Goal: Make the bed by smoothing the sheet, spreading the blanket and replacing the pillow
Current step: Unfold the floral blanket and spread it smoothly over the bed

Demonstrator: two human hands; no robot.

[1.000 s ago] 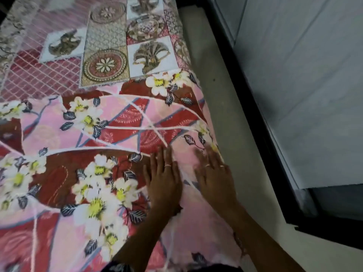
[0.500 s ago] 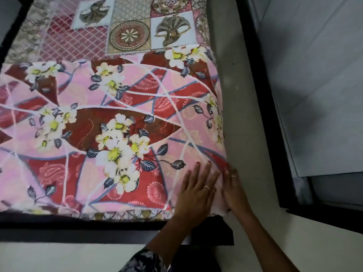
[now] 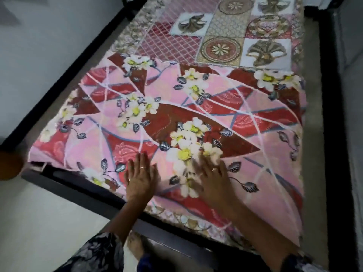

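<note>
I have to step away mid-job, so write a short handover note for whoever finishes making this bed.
Left hand and right hand: both flat on the floral blanket, gripping nothing.
Blanket: spread over the near part of the bed; patterned sheet shows beyond it.
Done: sheet looks smooth, blanket mostly flat.
Left: finish smoothing the blanket; replace the pillow, which is not in view.

Home bedroom — bed (image 3: 334,134), floral blanket (image 3: 196,118)

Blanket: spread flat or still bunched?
Spread flat: the floral blanket covers the near part of the sheet; left hand and right hand press on it.
</note>
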